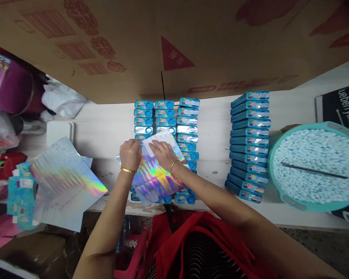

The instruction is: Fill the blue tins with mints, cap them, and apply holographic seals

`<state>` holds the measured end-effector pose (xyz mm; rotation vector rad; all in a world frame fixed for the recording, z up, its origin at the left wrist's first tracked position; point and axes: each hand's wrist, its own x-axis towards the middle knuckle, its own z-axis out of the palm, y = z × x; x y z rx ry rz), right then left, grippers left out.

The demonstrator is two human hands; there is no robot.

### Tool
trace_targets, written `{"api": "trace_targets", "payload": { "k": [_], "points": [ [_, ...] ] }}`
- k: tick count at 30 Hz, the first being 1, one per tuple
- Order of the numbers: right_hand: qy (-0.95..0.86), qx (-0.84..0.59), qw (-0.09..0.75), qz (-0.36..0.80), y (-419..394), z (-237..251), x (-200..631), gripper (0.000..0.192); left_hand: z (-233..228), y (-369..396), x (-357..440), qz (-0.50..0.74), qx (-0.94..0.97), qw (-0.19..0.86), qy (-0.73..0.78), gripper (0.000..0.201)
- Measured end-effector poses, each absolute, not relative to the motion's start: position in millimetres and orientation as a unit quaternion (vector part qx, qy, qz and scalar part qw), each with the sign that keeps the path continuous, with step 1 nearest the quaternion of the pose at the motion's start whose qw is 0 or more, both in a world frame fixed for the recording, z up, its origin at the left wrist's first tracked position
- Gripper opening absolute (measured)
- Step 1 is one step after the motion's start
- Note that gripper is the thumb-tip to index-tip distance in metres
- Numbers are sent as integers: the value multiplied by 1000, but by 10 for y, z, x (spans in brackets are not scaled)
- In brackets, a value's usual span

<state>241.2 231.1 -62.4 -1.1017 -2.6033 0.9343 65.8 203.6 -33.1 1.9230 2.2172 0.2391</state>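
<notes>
A shiny holographic sticker sheet (155, 180) lies tilted over rows of small blue tins (166, 113). My left hand (130, 154) is closed at its upper left edge, the fingertips pinched on it. Over its upper part, my right hand (163, 154) has bent fingers pressed together at a white rounded strip (148, 148); whether a loose sticker is between the fingertips I cannot tell. The tins stand in three columns, some with silvery labels, and the sheet hides part of them.
A large cardboard box (174, 46) closes off the back. At right stand a stack of blue tins (248, 147) and a turquoise tub (301, 205) of pale pellets with a dark stick (314, 170). More holographic sheets (64, 186) and flat blue cards (21, 193) overhang the left edge.
</notes>
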Motion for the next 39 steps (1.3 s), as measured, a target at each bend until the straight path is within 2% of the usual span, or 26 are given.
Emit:
{"api": "trace_targets", "payload": {
  "k": [8,14,16,18,21,23,26,29,32,39],
  "points": [
    [-866,-371,96,320,2305,-647,2413,46,-333,1937,804,92,642,77,757,16],
    [-856,-376,114,336,2324,-668,2395,45,85,1606,1009,147,635,109,750,12],
    [-833,-374,150,378,2344,-630,2414,41,284,1514,1108,237,570,127,776,13],
    [-776,-383,224,448,2354,-548,2475,35,435,1493,1213,365,456,171,793,14],
    [-621,-410,309,592,2319,-355,2652,49,522,1574,1366,508,292,281,760,20],
    [-523,-422,301,677,2264,-215,2801,55,503,1649,1467,541,237,340,731,23],
    [-439,-439,284,731,2166,-63,3018,47,403,1729,1632,538,213,399,711,24],
    [-424,-474,324,701,2111,-26,3236,42,230,1788,1828,504,218,434,714,23],
    [-465,-529,343,622,2150,-83,3483,39,17,1897,2050,467,266,434,723,21],
    [-586,-600,276,470,2479,-355,3859,31,-278,2265,2380,334,489,241,769,13]
  ]
}}
